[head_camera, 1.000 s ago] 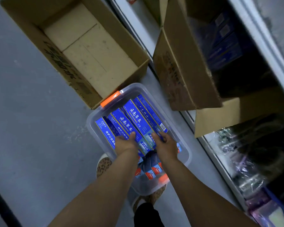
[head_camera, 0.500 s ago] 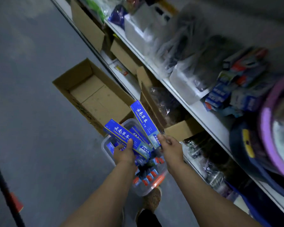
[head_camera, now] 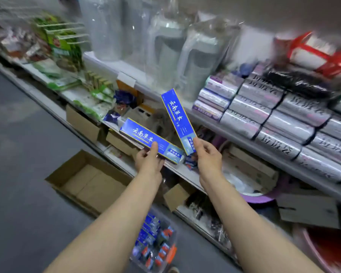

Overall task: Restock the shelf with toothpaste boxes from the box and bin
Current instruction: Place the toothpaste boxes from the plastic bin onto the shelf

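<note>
Cardboard box (head_camera: 91,182) lies open on the floor at the left, lower in view than half a second ago, since the head has lifted from the floor toward the shelves. Both hands have risen with it, from just above the bin to the height of the middle shelf (head_camera: 242,138). The left hand (head_camera: 149,162) grips one blue toothpaste box (head_camera: 152,139) near its right end, thumb on the face, fingers curled beneath; that box lies nearly level, pointing left. The right hand (head_camera: 209,157) pinches a second toothpaste box (head_camera: 178,121) by its lower end, thumb in front, and holds it almost upright, tilted left. The two boxes nearly meet at their lower right corners; whether they touch cannot be told. The bin (head_camera: 156,243), now at the bottom edge between the forearms, holds more blue boxes, blurred and partly cut off. Right of the hands, silver packs (head_camera: 280,119) fill the shelf. Motion blur smears the upper goods, and their labels are unreadable.
</note>
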Motion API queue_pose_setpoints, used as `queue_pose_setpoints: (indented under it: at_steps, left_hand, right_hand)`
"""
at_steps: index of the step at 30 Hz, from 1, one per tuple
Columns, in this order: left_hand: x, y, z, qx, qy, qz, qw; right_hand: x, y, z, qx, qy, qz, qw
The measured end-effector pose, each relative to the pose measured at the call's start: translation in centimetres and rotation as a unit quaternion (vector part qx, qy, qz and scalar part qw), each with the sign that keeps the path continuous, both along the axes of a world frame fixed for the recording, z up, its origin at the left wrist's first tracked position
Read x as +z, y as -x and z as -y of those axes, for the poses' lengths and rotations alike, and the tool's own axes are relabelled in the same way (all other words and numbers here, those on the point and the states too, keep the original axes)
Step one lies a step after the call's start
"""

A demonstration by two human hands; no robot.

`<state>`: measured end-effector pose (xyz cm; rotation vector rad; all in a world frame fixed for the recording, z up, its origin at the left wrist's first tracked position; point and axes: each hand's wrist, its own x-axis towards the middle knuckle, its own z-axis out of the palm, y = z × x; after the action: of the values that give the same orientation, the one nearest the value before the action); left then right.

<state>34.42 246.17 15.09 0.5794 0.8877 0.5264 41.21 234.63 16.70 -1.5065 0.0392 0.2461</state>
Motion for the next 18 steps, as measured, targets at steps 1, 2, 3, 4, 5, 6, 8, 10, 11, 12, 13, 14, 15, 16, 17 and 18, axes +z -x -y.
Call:
queue_pose_setpoints:
  at_steps: [1, 2, 3, 4, 5, 6, 8, 10, 11, 12, 13, 14, 15, 16, 17, 18]
  left_hand:
    - [2.0, -0.4, 0.4, -0.011, -0.008, 0.024, 1.000]
    - [4.2, -0.8, 0.9, -0.025, -0.015, 0.047, 0.998]
    - [6.4, -1.1, 1.4, -0.036, -0.023, 0.068, 0.997]
    - [8.4, -1.4, 2.0, -0.045, -0.029, 0.087, 0.995]
    - [10.3, -1.7, 2.6, -0.053, -0.034, 0.104, 0.993]
    - [12.2, -2.0, 3.2, -0.063, -0.039, 0.122, 0.990]
    - [16.0, -2.5, 4.6, -0.081, -0.042, 0.164, 0.982]
    - [19.5, -3.1, 5.9, -0.095, -0.044, 0.213, 0.971]
    - [21.2, -3.4, 6.7, -0.104, -0.044, 0.240, 0.964]
    - [22.9, -3.7, 7.5, -0.116, -0.044, 0.267, 0.956]
    - [24.7, -4.0, 8.4, -0.130, -0.046, 0.291, 0.947]
    - [26.4, -4.3, 9.4, -0.142, -0.048, 0.311, 0.938]
    - [28.0, -4.5, 10.5, -0.154, -0.053, 0.325, 0.932]
    - [29.5, -4.9, 11.5, -0.163, -0.057, 0.334, 0.927]
    - [31.0, -5.2, 12.5, -0.170, -0.059, 0.341, 0.923]
    - [32.2, -5.6, 13.5, -0.174, -0.055, 0.350, 0.919]
  right_hand:
    - [2.2, 0.0, 0.7, -0.010, -0.014, 0.014, 1.000]
    - [4.3, -0.2, 1.4, -0.017, -0.029, 0.029, 0.999]
    - [6.5, -0.2, 2.1, -0.023, -0.049, 0.045, 0.998]
    - [8.7, -0.1, 2.8, -0.031, -0.065, 0.063, 0.995]
    - [10.8, -0.1, 3.7, -0.044, -0.072, 0.085, 0.993]
    - [13.0, -0.1, 4.7, -0.056, -0.072, 0.111, 0.990]
    - [17.1, 0.0, 6.7, -0.083, -0.078, 0.154, 0.982]
    - [20.8, 0.1, 8.8, -0.099, -0.087, 0.197, 0.972]
    - [22.7, 0.2, 9.9, -0.107, -0.094, 0.222, 0.965]
    - [24.6, 0.3, 10.9, -0.118, -0.103, 0.243, 0.957]
    - [26.4, 0.3, 12.0, -0.130, -0.108, 0.262, 0.950]
    - [28.2, 0.4, 13.2, -0.144, -0.116, 0.277, 0.943]
    - [29.8, 0.3, 14.4, -0.158, -0.122, 0.289, 0.936]
    - [31.3, 0.2, 15.6, -0.173, -0.132, 0.298, 0.929]
    - [32.5, -0.1, 16.8, -0.188, -0.134, 0.305, 0.924]
    - [33.6, -0.4, 18.1, -0.205, -0.133, 0.311, 0.918]
